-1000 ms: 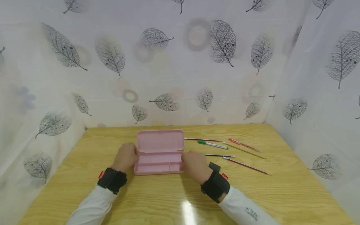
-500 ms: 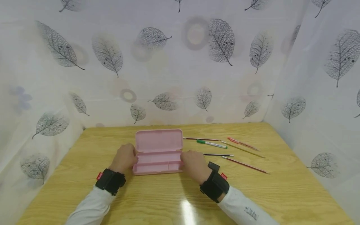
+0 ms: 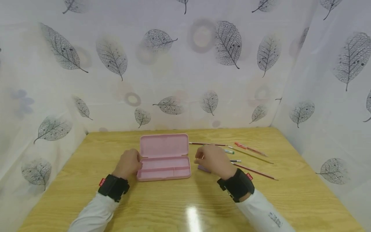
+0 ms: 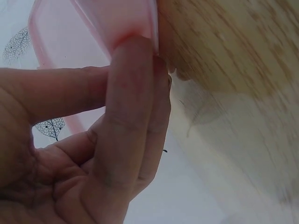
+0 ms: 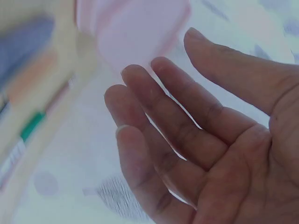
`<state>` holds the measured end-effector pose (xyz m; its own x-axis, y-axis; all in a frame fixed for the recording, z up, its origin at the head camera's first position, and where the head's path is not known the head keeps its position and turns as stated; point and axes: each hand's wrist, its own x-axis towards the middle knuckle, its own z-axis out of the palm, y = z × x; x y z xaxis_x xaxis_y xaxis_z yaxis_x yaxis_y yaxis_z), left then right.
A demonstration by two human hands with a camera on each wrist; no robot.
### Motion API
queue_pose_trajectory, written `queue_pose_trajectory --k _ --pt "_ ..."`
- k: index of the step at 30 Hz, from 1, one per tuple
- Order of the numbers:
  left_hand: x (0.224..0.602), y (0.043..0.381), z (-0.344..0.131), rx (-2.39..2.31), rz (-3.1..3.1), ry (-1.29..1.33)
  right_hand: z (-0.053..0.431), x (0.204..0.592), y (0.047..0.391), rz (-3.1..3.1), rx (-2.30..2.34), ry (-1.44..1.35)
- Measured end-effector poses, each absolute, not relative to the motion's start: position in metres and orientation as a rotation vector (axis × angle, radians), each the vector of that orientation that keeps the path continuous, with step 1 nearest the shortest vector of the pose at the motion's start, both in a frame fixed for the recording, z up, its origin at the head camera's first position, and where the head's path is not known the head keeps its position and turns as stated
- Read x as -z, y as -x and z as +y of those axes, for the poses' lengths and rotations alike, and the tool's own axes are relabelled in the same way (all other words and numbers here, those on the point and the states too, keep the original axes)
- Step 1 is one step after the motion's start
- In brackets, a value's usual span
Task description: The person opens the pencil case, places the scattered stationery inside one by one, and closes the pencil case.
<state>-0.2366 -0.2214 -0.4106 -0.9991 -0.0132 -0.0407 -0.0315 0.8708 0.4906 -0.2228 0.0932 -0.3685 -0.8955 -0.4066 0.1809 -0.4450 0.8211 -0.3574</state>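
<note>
A pink pencil case [image 3: 163,173] lies with its lid raised on the table, its compartments bare. My left hand [image 3: 127,163] pinches the case's left end; in the left wrist view its fingers [image 4: 128,93] press against the pink wall [image 4: 126,21]. To the right of the case, apart from it, hovers my right hand [image 3: 214,159]. In the right wrist view that hand [image 5: 196,140] has spread, slightly bent fingers and holds nothing. Beneath it a purple item [image 3: 204,168] shows partly, and it covers part of a green-capped marker [image 3: 229,151].
Several pencils and pens lie at the right: a dark red pencil [image 3: 208,144], a yellow pencil [image 3: 252,154], a red-capped pen [image 3: 250,149] and another red pencil [image 3: 255,170]. A leaf-print curtain [image 3: 185,64] surrounds the wooden table [image 3: 162,206] at back and sides.
My right hand has let go of the case's right end and moved right and up, opening its fingers. The purple item has come into view. My left hand stays on the case.
</note>
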Motion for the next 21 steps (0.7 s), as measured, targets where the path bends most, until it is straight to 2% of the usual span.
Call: queue_pose_trajectory --k 7,21 --pt "0.413 0.238 -0.223 -0.797 2.997 0.034 0.119 0.346 0.224 -2.895 -0.670 -0.642" --pt "0.412 0.238 -0.224 -0.800 2.988 0.025 0.129 0.369 0.229 -2.964 -0.637 -0.695"
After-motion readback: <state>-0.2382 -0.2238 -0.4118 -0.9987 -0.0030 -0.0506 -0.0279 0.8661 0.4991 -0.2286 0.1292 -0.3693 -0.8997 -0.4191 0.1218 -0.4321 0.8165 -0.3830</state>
